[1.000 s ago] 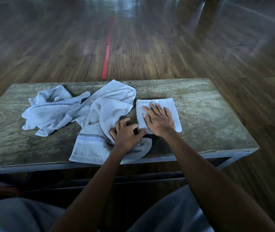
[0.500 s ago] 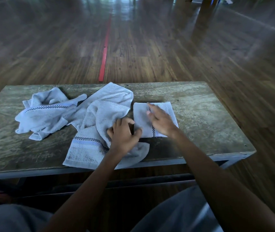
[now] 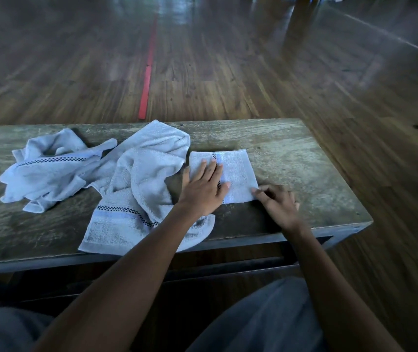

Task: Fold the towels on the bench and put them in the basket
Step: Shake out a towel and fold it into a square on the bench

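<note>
A small folded pale-blue towel (image 3: 238,174) lies flat on the wooden bench (image 3: 304,168), right of centre. My left hand (image 3: 202,189) rests flat on its left half, fingers spread. At the towel's near right corner my right hand (image 3: 277,204) has its fingertips touching the edge; whether it pinches the cloth I cannot tell. A crumpled towel (image 3: 141,184) with a checkered stripe lies just left of the folded one. Another crumpled towel (image 3: 47,171) sits at the far left. No basket is in view.
The bench's near edge runs just in front of my knees (image 3: 266,316). Bare bench top lies to the right of the folded towel. Beyond the bench is a wooden floor with a red line (image 3: 148,72).
My left hand left the crumpled towel and now presses flat on the folded towel. My right hand slid off the top of the folded towel to its near right corner.
</note>
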Available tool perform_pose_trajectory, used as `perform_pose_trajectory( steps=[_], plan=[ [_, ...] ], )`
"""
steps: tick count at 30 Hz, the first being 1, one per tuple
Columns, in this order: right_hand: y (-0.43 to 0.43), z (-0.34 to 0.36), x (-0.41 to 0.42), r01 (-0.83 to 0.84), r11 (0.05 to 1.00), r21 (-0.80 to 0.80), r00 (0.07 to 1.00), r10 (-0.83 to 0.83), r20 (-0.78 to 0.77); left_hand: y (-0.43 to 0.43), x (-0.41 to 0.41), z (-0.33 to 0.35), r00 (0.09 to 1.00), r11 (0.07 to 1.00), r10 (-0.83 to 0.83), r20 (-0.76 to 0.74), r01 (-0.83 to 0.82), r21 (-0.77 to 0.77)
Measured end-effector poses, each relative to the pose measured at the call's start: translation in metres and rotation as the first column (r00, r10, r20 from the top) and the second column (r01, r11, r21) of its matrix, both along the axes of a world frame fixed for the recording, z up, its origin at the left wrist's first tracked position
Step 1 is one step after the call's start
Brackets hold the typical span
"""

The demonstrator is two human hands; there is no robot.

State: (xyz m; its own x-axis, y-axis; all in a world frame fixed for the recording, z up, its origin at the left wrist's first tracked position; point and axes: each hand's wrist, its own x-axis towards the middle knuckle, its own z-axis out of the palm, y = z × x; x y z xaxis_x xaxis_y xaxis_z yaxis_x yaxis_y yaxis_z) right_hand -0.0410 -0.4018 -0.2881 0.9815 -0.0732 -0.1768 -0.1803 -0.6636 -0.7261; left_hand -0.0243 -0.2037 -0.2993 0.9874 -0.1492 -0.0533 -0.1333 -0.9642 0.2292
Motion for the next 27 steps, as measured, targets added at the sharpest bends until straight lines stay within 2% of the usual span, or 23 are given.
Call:
perform_pose_trajectory(
  steps=[9, 16, 19, 22, 24, 26, 27],
  plan=[
    [0.001, 0.008, 0.003, -0.101, 0.992, -0.081, 0.988, 0.091, -0.123, -0.001, -0.002, -0.001, 1.0, 1.0, 0.023, 0.014, -0.023, -0.005],
    [0.002, 0.003, 0.003, -0.091, 0.982, -0.163, 0.995, 0.081, -0.064, 0.002, -0.002, -0.002, 1.0, 0.999, 0.019, -0.008, -0.019, -0.034],
    [0.005, -0.001, 0.002, -0.034, 0.985, -0.169, 0.999, 0.034, -0.007, -0.001, -0.012, -0.002, 1.0, 0.998, 0.01, -0.016, -0.011, -0.056],
    [0.003, 0.002, 0.007, 0.149, 0.989, -0.009, 0.985, -0.147, 0.086, -0.006, -0.034, -0.004, 1.0, 0.997, 0.013, 0.011, -0.012, -0.076],
    [0.006, 0.005, 0.01, 0.194, 0.98, 0.04, 0.978, -0.196, 0.076, -0.004, -0.045, -0.004, 1.0, 0.992, -0.016, -0.005, 0.015, -0.123],
    [0.012, 0.005, 0.011, 0.092, 0.993, -0.073, 0.995, -0.09, 0.031, 0.0, -0.051, 0.0, 0.999, 0.966, 0.022, -0.03, -0.029, -0.258],
    [0.015, 0.004, 0.01, 0.033, 0.989, -0.146, 0.999, -0.034, -0.003, 0.002, -0.053, 0.003, 0.995, 0.935, 0.096, -0.036, -0.102, -0.341]
  ],
)
